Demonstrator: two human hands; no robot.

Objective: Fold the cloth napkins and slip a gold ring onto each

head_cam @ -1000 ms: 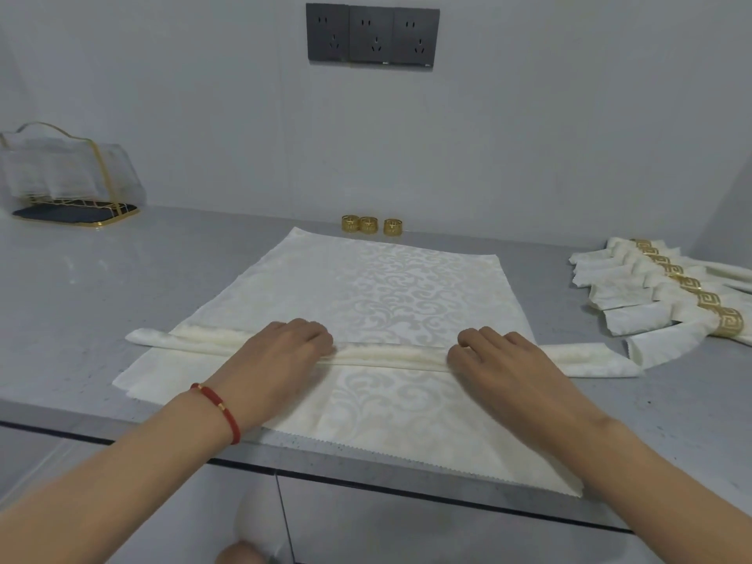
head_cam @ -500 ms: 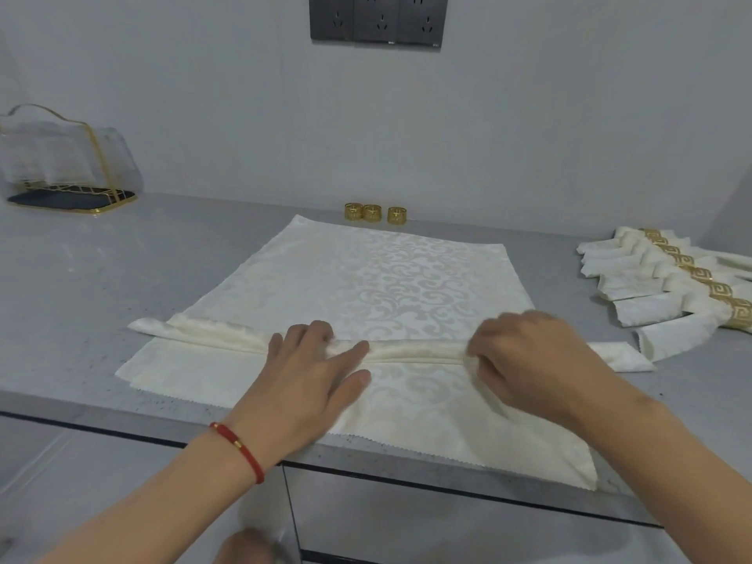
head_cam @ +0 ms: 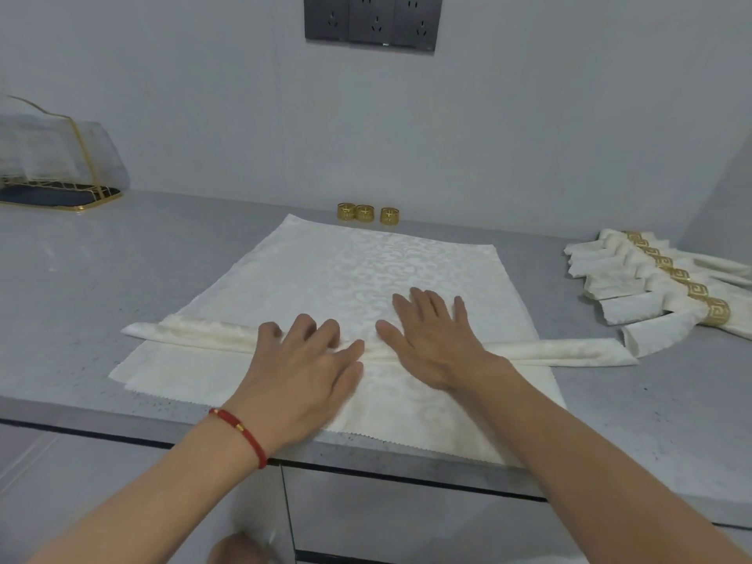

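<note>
A cream damask napkin [head_cam: 366, 274] lies spread flat on the grey counter [head_cam: 122, 278], its near edge reaching the counter's front lip, and a rolled or folded band of cloth [head_cam: 195, 329] runs across it from left to right, sticking out past both side edges. Both hands rest on the middle of that band, side by side and almost touching at the thumbs. The left hand [head_cam: 301, 368] lies palm down with fingers straight and slightly fanned, pressing the band; a red cord bracelet [head_cam: 240, 435] circles its wrist. The right hand [head_cam: 431, 339] is also flat, fingers spread and reaching past the band onto the open cloth beyond it. Neither hand pinches or curls round anything. Both forearms come in from the bottom corners and converge toward the centre. Three gold rings [head_cam: 364, 213] stand in a row just beyond the napkin's far edge, two touching and the third slightly apart. At the right lies a pile of finished napkins [head_cam: 635, 295], each with a gold band; I count about six, though the farthest ones overlap and blur together. A gold-wire holder [head_cam: 57, 173] sits at far left, and a triple dark socket panel [head_cam: 372, 20] is on the wall.
</note>
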